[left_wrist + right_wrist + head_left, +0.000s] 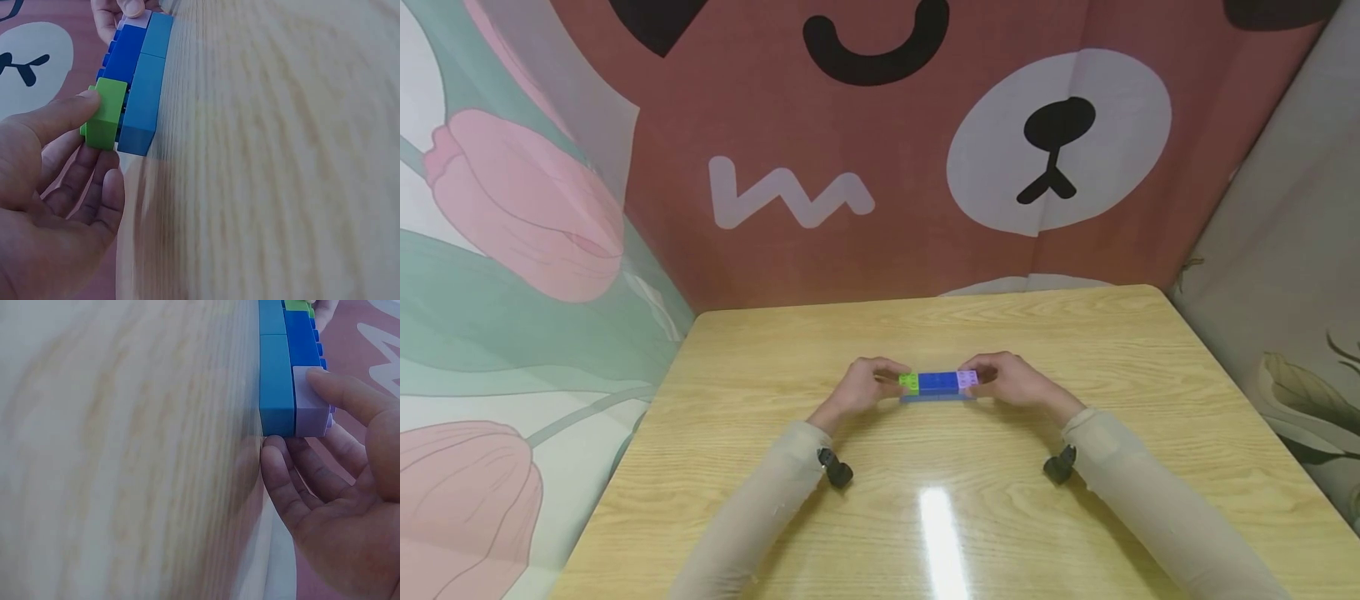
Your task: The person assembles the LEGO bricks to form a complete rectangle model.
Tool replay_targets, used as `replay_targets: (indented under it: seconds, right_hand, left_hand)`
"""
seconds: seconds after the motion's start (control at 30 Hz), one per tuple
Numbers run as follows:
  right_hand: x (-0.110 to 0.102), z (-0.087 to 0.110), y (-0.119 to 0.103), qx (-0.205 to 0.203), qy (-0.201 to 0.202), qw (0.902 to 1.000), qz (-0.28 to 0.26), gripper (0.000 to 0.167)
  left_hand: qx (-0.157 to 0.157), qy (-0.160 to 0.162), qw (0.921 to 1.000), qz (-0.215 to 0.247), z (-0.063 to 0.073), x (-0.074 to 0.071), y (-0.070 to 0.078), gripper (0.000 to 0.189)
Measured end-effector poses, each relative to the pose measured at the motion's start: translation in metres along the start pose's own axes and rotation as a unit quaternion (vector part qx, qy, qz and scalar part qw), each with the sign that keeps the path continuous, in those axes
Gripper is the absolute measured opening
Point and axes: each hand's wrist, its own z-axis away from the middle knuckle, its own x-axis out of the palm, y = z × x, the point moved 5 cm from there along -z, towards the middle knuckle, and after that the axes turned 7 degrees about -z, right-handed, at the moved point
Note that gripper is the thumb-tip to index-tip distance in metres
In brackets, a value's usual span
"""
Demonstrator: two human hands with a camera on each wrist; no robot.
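Two light-blue bricks [142, 94] lie end to end on the table as a lower row. Above them sit a green brick [106, 115], a dark blue brick [938, 384] and a lilac brick [310, 403] in line, studs up. My left hand [859, 388] pinches the green brick at the left end between thumb and fingers. Studs of the lower row show in a thin gap under the green brick. At the other end, my right hand [1017, 382] pinches the lilac brick, which sits flush against the light-blue row in the right wrist view.
The wooden table [760, 533] has its far edge close to a red cloth backdrop [910, 250] with a cartoon face. A flowered curtain [512, 350] hangs at the left, another cloth [1285, 275] at the right. Black wrist cameras [837, 469] sit on both sleeves.
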Motion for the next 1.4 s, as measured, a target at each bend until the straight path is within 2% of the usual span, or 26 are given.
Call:
replay_targets:
  seconds: [0.53,1.4]
  right_hand:
    - [0.0015,0.0014,-0.0024,-0.003,-0.003,1.0,0.001,0.029]
    - [0.0006,0.0001,0.0004,0.01,0.001,0.9999,-0.002,0.03]
  left_hand:
    - [-0.011,0.002,0.9999,-0.004,0.0006,0.002,0.0012,0.029]
    - [0.01,0.01,0.9998,-0.012,-0.0008,-0.0002,0.006,0.029]
